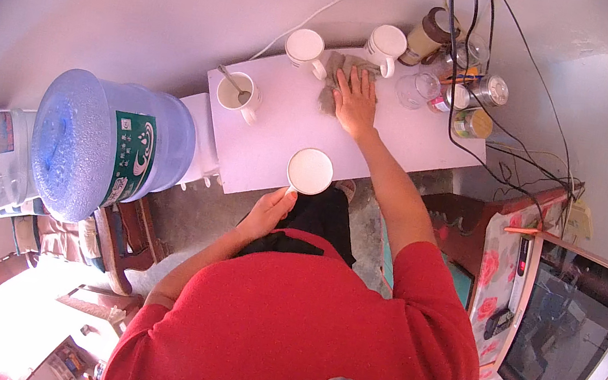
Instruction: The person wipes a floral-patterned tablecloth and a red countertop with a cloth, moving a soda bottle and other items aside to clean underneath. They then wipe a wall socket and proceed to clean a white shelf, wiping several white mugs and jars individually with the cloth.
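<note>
By its handle, my left hand (271,211) holds a white mug (310,171) off the near edge of a white table (287,145). My right hand (355,102) lies flat, fingers spread, on a crumpled grey-brown cloth (333,78) on the tabletop. Two lidded or covered-looking white mugs stand behind the cloth, one at its left (305,45) and one at its right (388,41). Further left on the table, another white mug (234,90) has a metal spoon (231,82) in it.
Right of the cloth stand a clear glass (418,89), a brown-topped flask (428,38), a yellow-lidded jar (473,123) and several cans. Black cables (451,94) hang across that end. A large blue water bottle (114,148) is at the left; a television (566,321) is at the right.
</note>
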Available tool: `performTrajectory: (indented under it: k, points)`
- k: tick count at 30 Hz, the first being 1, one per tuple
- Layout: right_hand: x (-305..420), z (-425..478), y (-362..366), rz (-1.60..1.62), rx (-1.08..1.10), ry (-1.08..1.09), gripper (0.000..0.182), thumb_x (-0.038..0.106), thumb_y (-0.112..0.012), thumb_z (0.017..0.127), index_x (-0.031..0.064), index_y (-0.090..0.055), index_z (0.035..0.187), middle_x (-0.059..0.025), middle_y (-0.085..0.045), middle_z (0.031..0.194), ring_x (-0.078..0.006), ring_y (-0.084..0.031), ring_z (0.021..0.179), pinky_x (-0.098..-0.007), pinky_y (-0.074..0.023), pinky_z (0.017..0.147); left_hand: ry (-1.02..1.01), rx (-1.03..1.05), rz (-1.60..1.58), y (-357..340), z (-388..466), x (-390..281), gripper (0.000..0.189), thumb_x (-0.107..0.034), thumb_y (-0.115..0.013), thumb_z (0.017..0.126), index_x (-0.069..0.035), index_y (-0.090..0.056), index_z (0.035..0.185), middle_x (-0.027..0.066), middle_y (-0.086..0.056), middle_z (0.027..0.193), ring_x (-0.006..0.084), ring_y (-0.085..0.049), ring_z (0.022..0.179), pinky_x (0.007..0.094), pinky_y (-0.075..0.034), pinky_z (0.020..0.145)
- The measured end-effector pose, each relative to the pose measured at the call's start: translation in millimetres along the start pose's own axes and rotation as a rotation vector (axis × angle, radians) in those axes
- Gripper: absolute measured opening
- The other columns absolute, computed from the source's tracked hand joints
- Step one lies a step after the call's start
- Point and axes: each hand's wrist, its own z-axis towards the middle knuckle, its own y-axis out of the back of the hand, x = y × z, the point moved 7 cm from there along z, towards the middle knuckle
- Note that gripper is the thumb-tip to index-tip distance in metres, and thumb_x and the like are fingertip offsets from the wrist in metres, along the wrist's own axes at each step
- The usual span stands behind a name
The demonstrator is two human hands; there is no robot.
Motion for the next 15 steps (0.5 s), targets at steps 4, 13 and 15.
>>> performTrajectory:
  k: [4,13,15]
  points:
    - [-3,36,-9,0.020,0.019,0.069,0.046,0.031,-0.053,0.093,0.0176,-0.051,0.137,-0.0154,-0.043,0.145,-0.0375,-0.037,0.135,-0.0523,-0.0267,0.111,-0.009,-0.001,0.080,-5,-2,-14,0.031,-0.034,-0.041,0.105,-0.008,-0.052,0.091,-0.0065,-0.041,0.074,0.0044,-0.038,0.066,0.0224,-0.034,0.059]
    - [-6,2,5,0.037,0.078,0.008,0.044,0.027,-0.051,0.095,0.0090,-0.049,0.136,-0.0136,-0.040,0.148,-0.0340,-0.033,0.139,-0.0477,-0.0264,0.113,-0.022,0.007,0.015,-15,4,-10,0.032,-0.035,-0.042,0.104,-0.008,-0.052,0.091,-0.0063,-0.040,0.073,0.0040,-0.036,0.063,0.0221,-0.032,0.057]
    - [-9,-32,21,0.026,0.079,-0.021,0.045,0.025,-0.053,0.094,0.0070,-0.049,0.135,-0.0148,-0.040,0.147,-0.0349,-0.034,0.138,-0.0481,-0.0268,0.113,-0.012,0.032,0.002,-18,9,-10,0.032,-0.036,-0.043,0.104,-0.008,-0.051,0.090,-0.0057,-0.040,0.074,0.0052,-0.037,0.064,0.0227,-0.033,0.058]
